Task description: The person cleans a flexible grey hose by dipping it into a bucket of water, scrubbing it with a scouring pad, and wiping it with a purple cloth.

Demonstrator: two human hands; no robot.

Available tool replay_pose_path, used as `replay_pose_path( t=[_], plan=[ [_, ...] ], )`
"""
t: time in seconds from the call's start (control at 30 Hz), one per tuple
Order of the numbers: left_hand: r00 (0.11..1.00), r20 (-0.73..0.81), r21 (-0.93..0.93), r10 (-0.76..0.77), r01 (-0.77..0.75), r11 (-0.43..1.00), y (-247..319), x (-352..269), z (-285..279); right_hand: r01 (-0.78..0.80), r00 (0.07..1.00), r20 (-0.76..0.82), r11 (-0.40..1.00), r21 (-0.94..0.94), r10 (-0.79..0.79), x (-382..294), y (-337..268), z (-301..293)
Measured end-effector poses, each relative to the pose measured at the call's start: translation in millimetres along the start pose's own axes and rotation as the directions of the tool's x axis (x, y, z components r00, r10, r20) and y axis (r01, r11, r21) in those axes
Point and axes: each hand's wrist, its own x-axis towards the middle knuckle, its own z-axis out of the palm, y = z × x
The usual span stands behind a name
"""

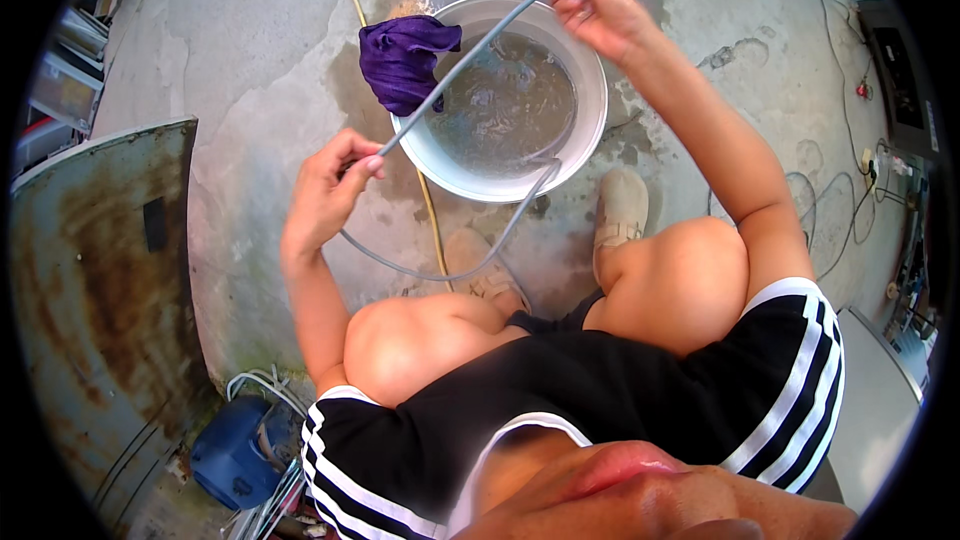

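A grey cable [472, 52] stretches taut between my two hands, above a round metal basin [595, 90] of murky water [506, 112]. My left hand [334, 184] pinches it between thumb and fingers, to the left of the basin. At the basin's far right rim, my right hand [596, 7] grips the other end of the stretch near a dark part, whose details are too small to tell. From my left hand the cable hangs in a loop and runs back over the near rim into the water. A wet purple cloth [405, 60] drapes over the basin's left rim.
A yellow hose [430, 217] runs along the wet concrete floor [247, 112] and under the basin. My clogs stand close to the basin. A rusty metal sheet [120, 262] and a blue plastic container [238, 454] are at the left. Cords [847, 187] lie on the floor at the right.
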Motion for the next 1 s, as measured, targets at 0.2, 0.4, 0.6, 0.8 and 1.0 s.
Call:
replay_pose_path(
  t=[0.2, 0.4, 0.6, 0.8, 1.0],
  plan=[
    [0.990, 0.042, -0.154, -0.136, 0.140, 0.978, -50, -6, -38, 0.024, 0.997, 0.067, 0.996, 0.086, -0.029, 12, -13, -12],
    [0.950, -0.311, 0.504, 0.038, 0.131, 0.854, -66, 6, -44, 0.036, 0.950, 0.312, 0.981, -0.189, 0.025, -13, 14, 47],
    [0.946, -0.220, 0.002, 0.240, -0.245, 0.969, 63, 76, 2, 0.225, 0.929, 0.369, 0.781, -0.583, 0.008, -18, 50, 62],
    [0.977, 0.065, 0.168, 0.203, -0.211, 0.963, 56, 124, 30, 0.313, 0.911, 0.300, 0.001, -0.950, 0.284, -25, 55, 73],
    [0.998, 0.011, -0.052, 0.060, -0.059, 0.997, 45, 112, 39, 0.403, 0.866, 0.062, -0.618, -0.676, 0.497, 16, 70, 39]
  ],
)
